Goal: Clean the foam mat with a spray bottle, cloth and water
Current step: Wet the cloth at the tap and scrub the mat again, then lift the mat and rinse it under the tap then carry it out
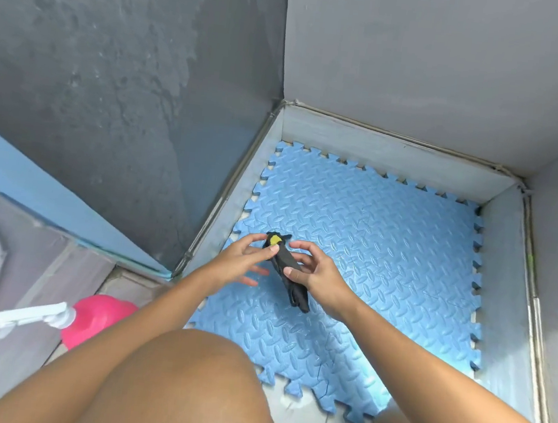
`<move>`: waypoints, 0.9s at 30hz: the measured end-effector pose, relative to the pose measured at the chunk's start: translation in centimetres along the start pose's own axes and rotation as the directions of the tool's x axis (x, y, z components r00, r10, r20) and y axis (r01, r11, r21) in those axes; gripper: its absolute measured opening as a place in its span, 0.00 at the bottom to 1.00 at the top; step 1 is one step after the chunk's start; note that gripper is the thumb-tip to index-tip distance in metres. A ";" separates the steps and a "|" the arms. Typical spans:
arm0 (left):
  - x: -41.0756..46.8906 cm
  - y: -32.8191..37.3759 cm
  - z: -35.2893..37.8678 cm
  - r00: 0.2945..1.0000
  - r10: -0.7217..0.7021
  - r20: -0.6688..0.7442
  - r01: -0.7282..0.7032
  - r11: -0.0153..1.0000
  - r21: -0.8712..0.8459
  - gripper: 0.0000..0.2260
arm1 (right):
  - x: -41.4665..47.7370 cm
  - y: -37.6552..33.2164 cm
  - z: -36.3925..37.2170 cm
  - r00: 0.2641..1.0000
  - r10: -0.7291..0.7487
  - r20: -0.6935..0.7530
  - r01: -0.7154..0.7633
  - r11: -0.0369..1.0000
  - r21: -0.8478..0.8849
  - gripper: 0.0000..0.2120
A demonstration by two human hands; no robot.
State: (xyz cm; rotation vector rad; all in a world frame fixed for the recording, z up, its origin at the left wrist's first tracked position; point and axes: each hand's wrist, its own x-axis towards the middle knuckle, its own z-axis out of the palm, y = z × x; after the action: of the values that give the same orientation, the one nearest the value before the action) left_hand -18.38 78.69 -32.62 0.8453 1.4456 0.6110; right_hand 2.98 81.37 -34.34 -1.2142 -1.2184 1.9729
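both hands, left hand [243, 255] and right hand [316, 273], grip a folded black cloth with yellow patch [286, 263] above the blue interlocking foam mat [386, 257].

No sleeves are being worn: both forearms are being shown bare, as are the left hand [243, 259], right hand [312, 272] and knees.

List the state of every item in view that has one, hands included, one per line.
Blue interlocking foam mat: flat on the floor, in the corner.
Black folded cloth with yellow patch: held above the mat.
Pink spray bottle with white trigger: untouched, beside the mat.
Left hand: pinching the cloth.
Right hand: gripping the cloth.
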 end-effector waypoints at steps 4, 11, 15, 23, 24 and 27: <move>-2.4 -1.6 -1.3 0.996 -0.023 -0.089 0.011 0.991 -0.135 0.22 | 0.9 0.6 3.4 0.988 0.015 0.154 -0.010 0.999 -0.034 0.21; -8.7 -6.7 -3.4 0.956 -0.074 -0.283 0.117 0.984 0.136 0.16 | 1.7 4.8 9.6 0.912 0.145 0.383 -0.073 0.978 -0.197 0.15; -12.2 -7.4 -5.3 0.907 -0.089 -0.413 0.179 0.966 0.185 0.13 | 1.0 6.0 13.5 0.910 0.072 0.408 0.079 0.937 -0.342 0.12; -14.2 -5.7 -10.5 0.505 -0.025 -0.863 0.179 0.981 0.077 0.14 | 2.3 6.5 14.0 0.958 0.130 0.254 -0.013 0.910 -0.414 0.04; -14.0 -5.6 -10.5 0.510 -0.018 -0.860 0.218 0.970 0.109 0.19 | 2.2 6.5 13.7 0.963 0.128 0.238 -0.017 0.908 -0.419 0.04; -13.3 -5.3 -9.3 0.533 0.056 -0.844 0.419 0.849 0.321 0.24 | 2.1 6.3 12.5 0.970 0.123 0.210 -0.019 0.898 -0.439 0.03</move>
State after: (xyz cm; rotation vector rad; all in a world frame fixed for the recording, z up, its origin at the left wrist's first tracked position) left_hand -29.15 66.08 -28.30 0.7803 2.6551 0.4842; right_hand -8.96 74.86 -38.36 -1.2701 -1.8352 2.0023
